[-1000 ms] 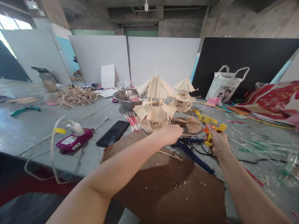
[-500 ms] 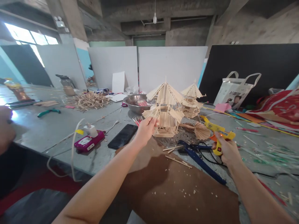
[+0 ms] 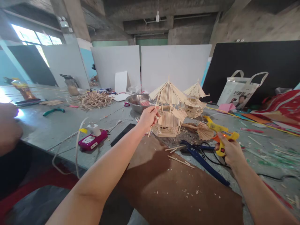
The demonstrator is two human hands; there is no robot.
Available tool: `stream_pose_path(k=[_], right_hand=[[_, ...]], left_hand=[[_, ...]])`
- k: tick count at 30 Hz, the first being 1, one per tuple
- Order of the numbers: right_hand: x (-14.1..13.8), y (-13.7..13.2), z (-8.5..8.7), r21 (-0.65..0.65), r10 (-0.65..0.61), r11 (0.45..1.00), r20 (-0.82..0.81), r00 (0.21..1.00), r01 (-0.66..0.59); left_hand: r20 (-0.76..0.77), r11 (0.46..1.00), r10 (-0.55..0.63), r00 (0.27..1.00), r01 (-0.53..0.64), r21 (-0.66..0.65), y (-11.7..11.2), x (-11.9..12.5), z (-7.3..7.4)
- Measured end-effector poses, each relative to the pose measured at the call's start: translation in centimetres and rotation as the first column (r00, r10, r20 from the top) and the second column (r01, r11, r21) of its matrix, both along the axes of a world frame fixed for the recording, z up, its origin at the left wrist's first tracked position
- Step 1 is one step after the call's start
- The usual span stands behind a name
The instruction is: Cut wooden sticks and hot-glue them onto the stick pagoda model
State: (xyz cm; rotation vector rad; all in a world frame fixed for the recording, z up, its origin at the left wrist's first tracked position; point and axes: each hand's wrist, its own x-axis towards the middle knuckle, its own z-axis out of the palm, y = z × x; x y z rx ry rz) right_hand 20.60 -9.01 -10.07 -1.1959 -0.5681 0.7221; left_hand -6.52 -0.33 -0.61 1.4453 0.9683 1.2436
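My left hand (image 3: 148,118) is closed on a thin wooden piece (image 3: 149,132), whose narrow ends show above and below the fingers. I cannot tell whether it is one stick or a panel seen edge-on. It is held at the left side of a pavilion model (image 3: 169,120) built of thin wooden sticks, with a pointed roof. My right hand (image 3: 231,151) grips a yellow hot glue gun (image 3: 220,128), its nozzle pointing toward the model. Blue-handled pliers or cutters (image 3: 202,162) and loose sticks (image 3: 180,161) lie between the hands.
A second stick pavilion (image 3: 194,101) stands behind. Left are a metal bowl (image 3: 137,104), a stick pile (image 3: 95,100), a phone (image 3: 123,134) and a purple power strip (image 3: 90,142). Brown board (image 3: 185,200) lies in front. Another person's arm (image 3: 9,128) is at far left.
My left hand has risen slightly and turned; a narrow wooden piece now stands upright in it, and the left eave panel no longer shows beside it. The glue gun stays nearly where it was.
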Motion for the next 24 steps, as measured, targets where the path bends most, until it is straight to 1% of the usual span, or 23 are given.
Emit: stream_pose_path(k=[6,10,19,24], right_hand=[[-0.2,-0.4,0.3,0.020,0.028,0.999,-0.002,1.000,-0.028],[-0.4,-0.8,0.7,0.011,0.035,0.999,-0.011,0.999,-0.035],[-0.7,-1.2,0.8,0.048,0.086,0.995,-0.001,0.996,-0.086],[-0.6,-0.9,0.7,0.036,0.067,0.997,0.016,0.998,-0.068]], left_hand=[[0.027,0.998,-0.057,0.998,0.057,-0.004,0.5,0.2,0.2],[0.045,0.997,-0.062,0.997,0.064,-0.037,0.7,0.3,0.4],[0.088,0.992,-0.080,0.993,0.088,-0.086,0.7,0.7,0.9],[0.094,0.990,-0.087,0.992,0.096,-0.105,0.7,0.7,1.1]])
